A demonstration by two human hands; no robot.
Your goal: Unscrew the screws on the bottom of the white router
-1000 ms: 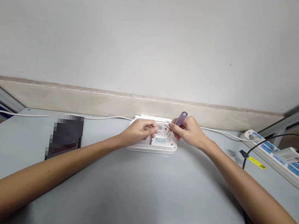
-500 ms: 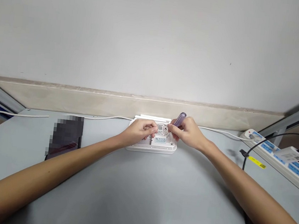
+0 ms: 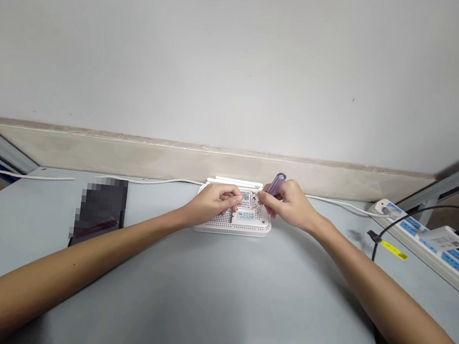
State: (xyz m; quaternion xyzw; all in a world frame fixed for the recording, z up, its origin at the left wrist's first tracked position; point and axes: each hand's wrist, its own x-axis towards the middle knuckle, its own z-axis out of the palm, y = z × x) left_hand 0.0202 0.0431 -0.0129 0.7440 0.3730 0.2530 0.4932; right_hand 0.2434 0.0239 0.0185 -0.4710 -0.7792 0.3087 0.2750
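A white router (image 3: 231, 229) with vent holes, labels and folded antennas lies on the table near the wall, its labelled side up. My right hand (image 3: 287, 203) grips a screwdriver (image 3: 277, 183) by its purple translucent handle, which tilts up to the right. The shaft points down toward the router's right half; its tip is too small to make out. My left hand (image 3: 216, 202) rests over the router's left part, fingers curled with thumb and fingertips together near the label. Whatever those fingertips hold, if anything, is hidden.
At the right stands a white power strip (image 3: 422, 244) with blue sockets, a white adapter (image 3: 446, 238) and a black cable (image 3: 374, 253) with a yellow tag. A dark phone-like device (image 3: 102, 208), partly pixelated, lies at the left. A white cable (image 3: 163, 180) runs along the wall.
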